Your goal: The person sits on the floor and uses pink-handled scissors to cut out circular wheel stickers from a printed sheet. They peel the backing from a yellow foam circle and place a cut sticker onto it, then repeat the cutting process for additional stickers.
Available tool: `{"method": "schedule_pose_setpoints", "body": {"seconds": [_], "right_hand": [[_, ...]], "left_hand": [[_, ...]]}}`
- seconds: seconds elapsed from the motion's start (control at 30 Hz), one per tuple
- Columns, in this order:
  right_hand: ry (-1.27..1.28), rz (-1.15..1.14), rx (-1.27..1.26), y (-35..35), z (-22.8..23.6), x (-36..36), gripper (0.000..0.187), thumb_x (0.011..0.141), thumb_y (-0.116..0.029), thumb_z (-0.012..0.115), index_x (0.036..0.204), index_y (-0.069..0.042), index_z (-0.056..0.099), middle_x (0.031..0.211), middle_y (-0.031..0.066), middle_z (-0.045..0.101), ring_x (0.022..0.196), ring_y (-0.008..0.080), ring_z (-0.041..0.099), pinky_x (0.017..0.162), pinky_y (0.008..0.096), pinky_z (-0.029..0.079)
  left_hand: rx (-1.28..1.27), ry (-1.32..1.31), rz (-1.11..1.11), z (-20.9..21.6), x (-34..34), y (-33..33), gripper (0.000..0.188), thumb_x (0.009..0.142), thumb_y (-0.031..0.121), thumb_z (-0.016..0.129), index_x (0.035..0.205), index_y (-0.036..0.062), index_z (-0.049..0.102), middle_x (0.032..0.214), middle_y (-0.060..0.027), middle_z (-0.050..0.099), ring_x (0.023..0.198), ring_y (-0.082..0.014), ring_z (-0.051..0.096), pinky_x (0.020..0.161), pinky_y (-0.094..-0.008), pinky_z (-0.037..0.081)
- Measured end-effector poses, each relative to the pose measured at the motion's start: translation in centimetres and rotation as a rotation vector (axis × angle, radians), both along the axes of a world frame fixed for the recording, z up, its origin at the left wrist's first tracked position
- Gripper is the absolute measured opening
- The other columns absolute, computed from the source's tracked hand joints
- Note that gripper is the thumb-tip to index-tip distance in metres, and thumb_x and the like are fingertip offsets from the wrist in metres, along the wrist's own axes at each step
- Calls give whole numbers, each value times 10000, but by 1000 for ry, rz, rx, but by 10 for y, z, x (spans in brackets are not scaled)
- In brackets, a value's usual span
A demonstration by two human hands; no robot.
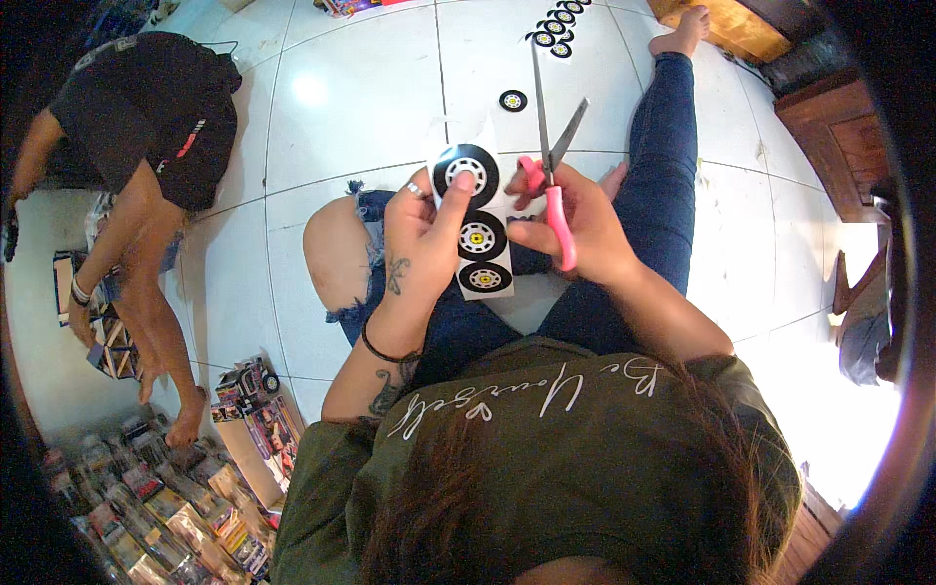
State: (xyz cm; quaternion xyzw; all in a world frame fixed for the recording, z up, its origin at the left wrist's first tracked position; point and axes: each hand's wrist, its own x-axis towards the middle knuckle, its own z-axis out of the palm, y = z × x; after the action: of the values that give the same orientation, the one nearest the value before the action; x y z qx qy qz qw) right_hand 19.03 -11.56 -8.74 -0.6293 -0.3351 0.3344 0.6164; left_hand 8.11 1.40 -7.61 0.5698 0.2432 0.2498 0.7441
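Observation:
My left hand [426,226] pinches a white paper strip [501,279] printed with three black-and-white wheels, its thumb lying over the top wheel. The lower two wheels have yellow centres. In my right hand [588,222] is a pair of scissors [555,210] with pink handles, fingers through the loops. The blades are spread apart and point away from me, beyond the strip's right edge and not touching it. A single cut-out paper wheel [513,100] lies on the floor past the strip. Farther off, a cluster of cut-out paper wheels [554,35] lies in overlapping rows.
White floor tiles [351,117] surround my outstretched jeans leg [665,146]. On the left another person [146,127] in black bends over, an arm reaching down. Many packaged items [166,497] and a box with a toy truck [255,409] stand lower left. Wooden furniture [829,146] is at right.

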Motion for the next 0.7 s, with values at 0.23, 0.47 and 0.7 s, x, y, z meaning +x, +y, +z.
{"method": "schedule_pose_setpoints", "body": {"seconds": [0.23, 0.47, 0.7], "right_hand": [[76, 393, -228, -19, 6, 4, 469, 643, -436, 764, 781, -14, 614, 688, 41, 589, 659, 117, 533, 589, 252, 424], [59, 403, -235, -9, 19, 3, 467, 623, -457, 773, 649, -26, 596, 559, 5, 538, 534, 92, 479, 500, 252, 379], [76, 370, -234, -7, 19, 1, 461, 609, -443, 788, 672, -17, 624, 565, 10, 558, 539, 86, 494, 501, 246, 383]], "left_hand": [[118, -122, 146, 14, -12, -9, 144, 886, 132, 563, 918, -7, 582, 814, -34, 628, 681, -42, 550, 586, -181, 438], [243, -70, 131, 19, -13, -15, 156, 883, 140, 570, 887, -15, 588, 774, -21, 614, 663, -27, 511, 567, -173, 404], [313, -84, 159, 15, -14, -16, 149, 883, 129, 567, 888, -19, 585, 756, -14, 601, 654, -29, 492, 564, -179, 390]]}}
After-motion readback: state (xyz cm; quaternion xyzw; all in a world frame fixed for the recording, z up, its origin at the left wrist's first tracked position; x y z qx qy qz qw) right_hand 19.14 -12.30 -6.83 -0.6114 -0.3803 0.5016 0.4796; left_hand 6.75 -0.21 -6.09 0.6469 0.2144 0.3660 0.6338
